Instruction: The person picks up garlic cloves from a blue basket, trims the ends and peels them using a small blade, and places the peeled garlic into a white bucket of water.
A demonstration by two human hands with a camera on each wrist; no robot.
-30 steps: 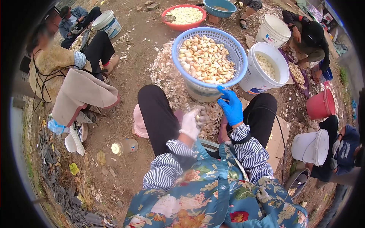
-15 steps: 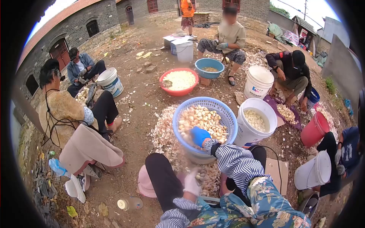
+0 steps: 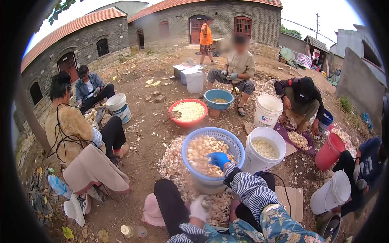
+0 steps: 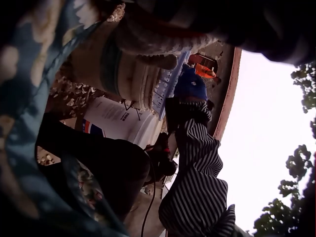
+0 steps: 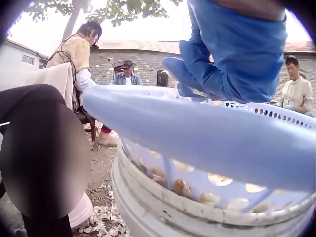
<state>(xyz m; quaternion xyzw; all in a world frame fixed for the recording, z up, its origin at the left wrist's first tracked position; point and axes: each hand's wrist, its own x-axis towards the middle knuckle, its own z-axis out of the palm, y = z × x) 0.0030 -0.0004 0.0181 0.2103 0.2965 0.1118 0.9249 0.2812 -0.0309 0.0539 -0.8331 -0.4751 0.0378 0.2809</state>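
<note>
My right hand in a blue glove [image 3: 219, 159] reaches over the rim of a blue perforated basket [image 3: 237, 143] and touches the garlic cloves [image 3: 208, 146], which look blurred around it. In the right wrist view the gloved fingers [image 5: 229, 54] are bent, with pale pieces at their tips behind the basket rim [image 5: 197, 131]. My left hand in a white glove [image 3: 199, 209] stays low by my left knee, fingers curled round small pale pieces, blurred. The left wrist view shows this glove [image 4: 160, 42] dark at the top, beside the bucket [image 4: 133, 79] under the basket.
A white bucket [image 3: 249, 160] of cloves in liquid stands right of the basket; a red basin [image 3: 186, 123] and a blue basin [image 3: 219, 106] lie beyond. Peels [image 3: 172, 158] cover the ground. Several people sit around; one in orange [image 3: 206, 35] is upright at the back.
My right hand has moved from beside the basket's near rim into the cloves. My left hand stays low near my knees. The head view has tilted up, showing the buildings.
</note>
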